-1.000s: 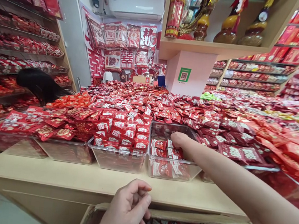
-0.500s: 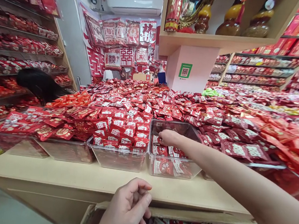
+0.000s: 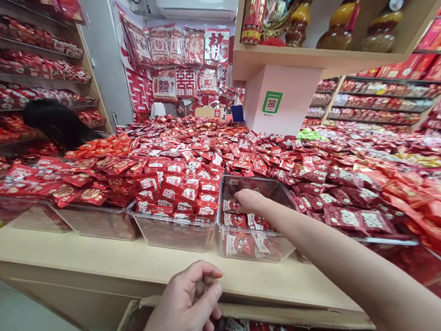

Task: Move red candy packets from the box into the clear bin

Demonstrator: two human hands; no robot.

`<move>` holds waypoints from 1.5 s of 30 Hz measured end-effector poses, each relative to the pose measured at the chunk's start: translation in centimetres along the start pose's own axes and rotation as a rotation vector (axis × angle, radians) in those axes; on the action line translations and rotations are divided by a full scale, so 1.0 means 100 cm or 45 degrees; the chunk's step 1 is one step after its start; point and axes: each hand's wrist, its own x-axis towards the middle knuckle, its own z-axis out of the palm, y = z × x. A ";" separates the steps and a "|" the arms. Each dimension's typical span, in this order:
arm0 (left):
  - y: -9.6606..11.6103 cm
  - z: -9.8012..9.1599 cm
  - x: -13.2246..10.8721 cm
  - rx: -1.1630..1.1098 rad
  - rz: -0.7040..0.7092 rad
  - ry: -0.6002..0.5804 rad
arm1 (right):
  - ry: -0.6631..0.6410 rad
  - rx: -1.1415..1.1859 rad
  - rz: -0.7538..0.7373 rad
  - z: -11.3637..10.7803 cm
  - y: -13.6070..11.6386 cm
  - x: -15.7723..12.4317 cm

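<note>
Item: red packets (image 3: 240, 242), lying flat in the clear bin (image 3: 237, 230) on the worktop (image 3: 113, 265).
- My right hand (image 3: 249, 200): inside the bin, fingers pressed down on a rear packet; whether it pinches one, I cannot tell.
- My left hand (image 3: 184, 310): over the carton (image 3: 136, 310) below, curled thumb to fingertips, nothing seen in it.
- Step, as I judge: laying packets in the bin.
- Next calls for: a flat, neat row.

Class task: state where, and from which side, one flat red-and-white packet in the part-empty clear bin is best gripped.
Pinch a free edge of a packet, coming from above. The packets lie flat and overlapping low in the clear bin, whose upright walls would likely block a sideways approach. The right hand reaches in over the rim.
</note>
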 end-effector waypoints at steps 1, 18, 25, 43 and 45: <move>0.000 0.000 0.000 0.006 -0.001 -0.003 | 0.000 0.003 -0.003 0.001 0.000 0.000; 0.001 0.000 0.001 -0.003 0.050 0.031 | -0.486 0.085 -0.250 -0.026 -0.023 -0.034; 0.002 -0.002 0.002 -0.007 0.055 0.001 | -0.552 0.154 -0.280 -0.024 -0.027 -0.038; 0.003 0.005 -0.002 0.041 0.157 0.100 | -0.308 0.342 0.069 -0.011 0.001 -0.072; 0.003 0.005 -0.001 0.060 0.173 0.117 | -0.251 0.351 0.061 -0.020 0.001 -0.077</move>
